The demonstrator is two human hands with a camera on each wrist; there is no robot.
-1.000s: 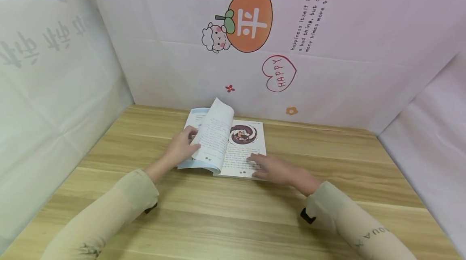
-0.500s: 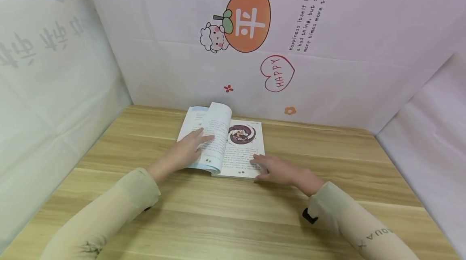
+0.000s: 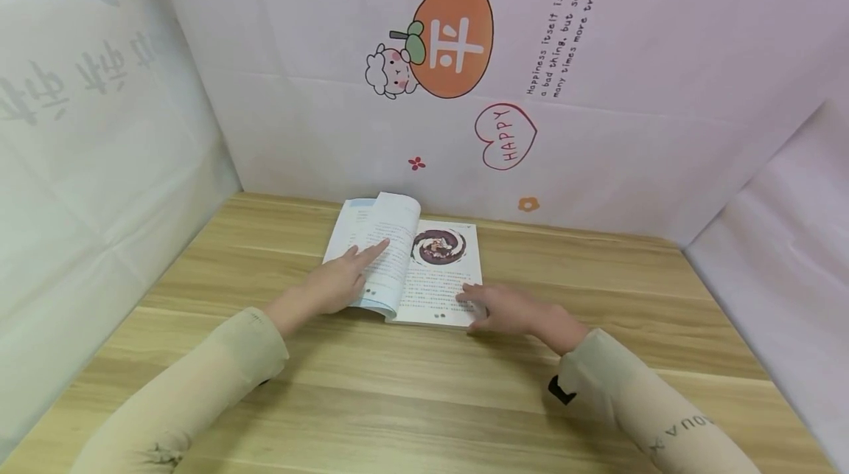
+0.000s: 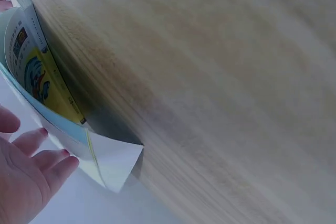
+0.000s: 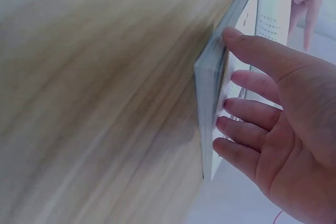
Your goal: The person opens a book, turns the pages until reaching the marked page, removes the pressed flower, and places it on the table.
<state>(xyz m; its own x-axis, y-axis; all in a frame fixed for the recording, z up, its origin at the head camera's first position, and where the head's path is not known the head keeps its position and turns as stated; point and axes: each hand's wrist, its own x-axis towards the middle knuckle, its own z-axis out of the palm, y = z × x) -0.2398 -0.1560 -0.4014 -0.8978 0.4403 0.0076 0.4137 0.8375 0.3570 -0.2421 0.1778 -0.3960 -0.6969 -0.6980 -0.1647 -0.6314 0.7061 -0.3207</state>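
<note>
An open book lies at the back of the table, its right page showing a dark swirl picture above lines of text. Its left-hand leaves bow upward near the spine. My left hand rests on them with the index finger stretched across the text. In the left wrist view, the fingers of that hand are beside the curved leaves, and a yellow picture shows underneath. My right hand touches the right page's outer edge with relaxed fingers. From the right wrist, the thumb lies along the thick page block.
The wood-grain table runs up to a pale back cloth printed with an orange fruit and a heart. More white cloth hangs at the left and right sides.
My left hand has let go of the leaf's outer edge and moved onto the left-hand leaves, which now lie lower. The right hand has slid slightly toward the book's edge.
</note>
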